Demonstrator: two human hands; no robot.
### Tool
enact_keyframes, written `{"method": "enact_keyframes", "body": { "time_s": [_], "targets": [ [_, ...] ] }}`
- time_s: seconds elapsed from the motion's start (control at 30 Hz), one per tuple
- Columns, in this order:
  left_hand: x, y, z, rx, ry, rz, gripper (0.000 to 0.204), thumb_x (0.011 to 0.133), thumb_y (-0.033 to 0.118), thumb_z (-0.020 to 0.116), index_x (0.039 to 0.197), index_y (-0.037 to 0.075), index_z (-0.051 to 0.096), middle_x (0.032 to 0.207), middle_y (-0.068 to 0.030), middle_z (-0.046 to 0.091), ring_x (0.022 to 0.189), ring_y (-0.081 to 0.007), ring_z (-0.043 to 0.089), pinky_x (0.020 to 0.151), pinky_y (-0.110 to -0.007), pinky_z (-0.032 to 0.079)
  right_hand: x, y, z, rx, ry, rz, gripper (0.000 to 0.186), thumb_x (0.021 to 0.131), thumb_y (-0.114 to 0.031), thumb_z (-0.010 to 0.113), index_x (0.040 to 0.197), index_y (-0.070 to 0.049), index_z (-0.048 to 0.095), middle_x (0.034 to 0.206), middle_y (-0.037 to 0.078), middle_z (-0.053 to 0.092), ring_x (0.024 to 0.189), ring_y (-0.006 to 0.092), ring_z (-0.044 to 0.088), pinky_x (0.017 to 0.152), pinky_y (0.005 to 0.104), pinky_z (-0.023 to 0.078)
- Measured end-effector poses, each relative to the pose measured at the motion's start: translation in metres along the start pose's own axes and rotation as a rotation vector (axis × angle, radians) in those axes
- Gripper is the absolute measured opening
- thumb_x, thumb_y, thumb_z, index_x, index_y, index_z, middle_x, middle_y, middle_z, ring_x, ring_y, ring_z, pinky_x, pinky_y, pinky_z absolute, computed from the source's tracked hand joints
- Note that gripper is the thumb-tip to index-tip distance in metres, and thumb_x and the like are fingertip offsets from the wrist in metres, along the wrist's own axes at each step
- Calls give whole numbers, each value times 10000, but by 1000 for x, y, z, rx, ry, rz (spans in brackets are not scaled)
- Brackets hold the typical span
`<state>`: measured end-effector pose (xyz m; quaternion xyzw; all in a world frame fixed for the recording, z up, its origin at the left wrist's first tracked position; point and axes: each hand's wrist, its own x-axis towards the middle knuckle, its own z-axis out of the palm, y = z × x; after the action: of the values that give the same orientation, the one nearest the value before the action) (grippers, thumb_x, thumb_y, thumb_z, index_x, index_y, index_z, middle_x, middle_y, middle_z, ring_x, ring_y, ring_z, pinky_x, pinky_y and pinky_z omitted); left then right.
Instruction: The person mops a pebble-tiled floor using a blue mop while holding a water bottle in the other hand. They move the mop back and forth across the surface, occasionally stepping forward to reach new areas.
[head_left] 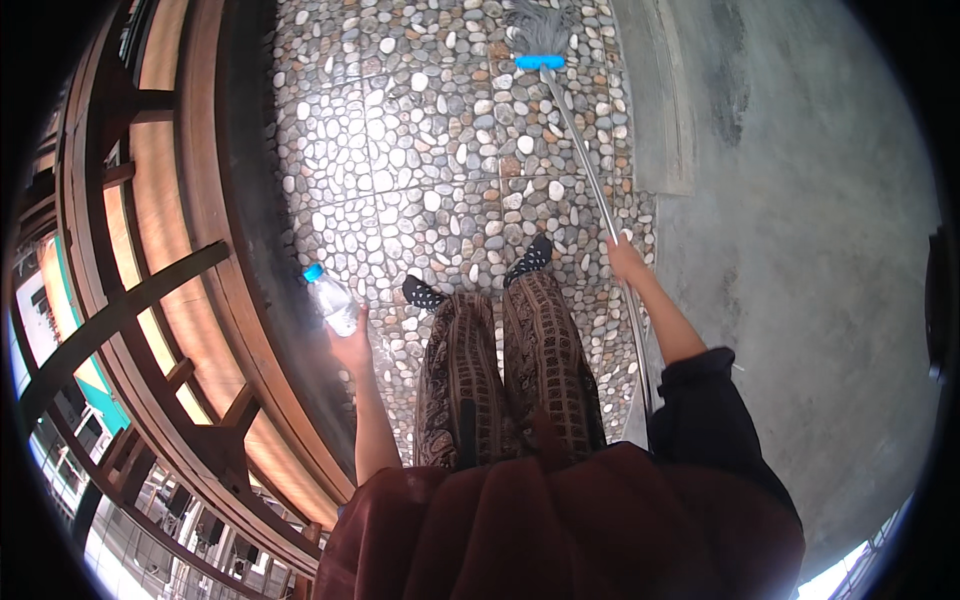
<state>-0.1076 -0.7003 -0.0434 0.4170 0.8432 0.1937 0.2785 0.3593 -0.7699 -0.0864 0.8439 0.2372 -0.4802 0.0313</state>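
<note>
My left hand [350, 348] is wrapped round the lower part of a clear plastic bottle [332, 300] with a blue cap. The bottle leans a little to the left, over the edge of the pebbled floor. In my right hand [625, 258] is the metal handle of a mop [585, 155], gripped partway along its length. From there the handle runs forward to a blue clamp and grey mop strings, which rest on the pebbles at the far end. Its near end passes down beside my right sleeve.
Pebble-set flooring [430, 130] stretches ahead under my socked feet [530, 258]. A smooth grey concrete surface [790, 220] lies to the right. Along the left runs a wooden railing or bench [215, 200] with dark slats, and open outdoor space shows beyond it.
</note>
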Motion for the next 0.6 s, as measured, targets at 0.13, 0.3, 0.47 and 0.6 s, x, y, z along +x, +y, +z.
{"method": "enact_keyframes", "body": {
  "time_s": [0.13, 0.3, 0.47, 0.6],
  "targets": [
    [10, -24, -24, 1, -2, 16, 676, 600, 371, 753, 1085, -27, 501, 994, -156, 589, 909, -227, 564, 813, -343, 419, -95, 66, 46, -9, -69, -24, 436, 890, -370, 316, 1100, 8, 373, 880, 275, 548, 808, 427, 545, 732, 474, 420],
    [29, -47, -48, -50, 33, -19, 706, 598, 353, 758, 1111, -38, 470, 1021, -170, 575, 946, -240, 554, 828, -348, 414, -199, 117, 103, -266, -183, 63, 471, 887, -373, 329, 1150, 17, 336, 869, 326, 539, 840, 465, 522, 732, 499, 417],
    [48, -45, -60, 11, -15, 39, 643, 595, 347, 756, 1042, -35, 498, 956, -164, 595, 885, -238, 579, 782, -345, 434, -143, 56, 118, -220, 9, -154, 464, 892, -407, 305, 1057, 21, 378, 783, 305, 550, 751, 436, 556, 658, 496, 437],
    [69, -30, -64, 53, -74, 165, 556, 596, 332, 750, 986, 4, 527, 889, -144, 617, 819, -237, 603, 726, -348, 453, -69, -51, 95, -27, -73, -170, 494, 885, -402, 316, 1124, 27, 378, 757, 223, 579, 479, 312, 559, 481, 392, 459]
  ]
}}
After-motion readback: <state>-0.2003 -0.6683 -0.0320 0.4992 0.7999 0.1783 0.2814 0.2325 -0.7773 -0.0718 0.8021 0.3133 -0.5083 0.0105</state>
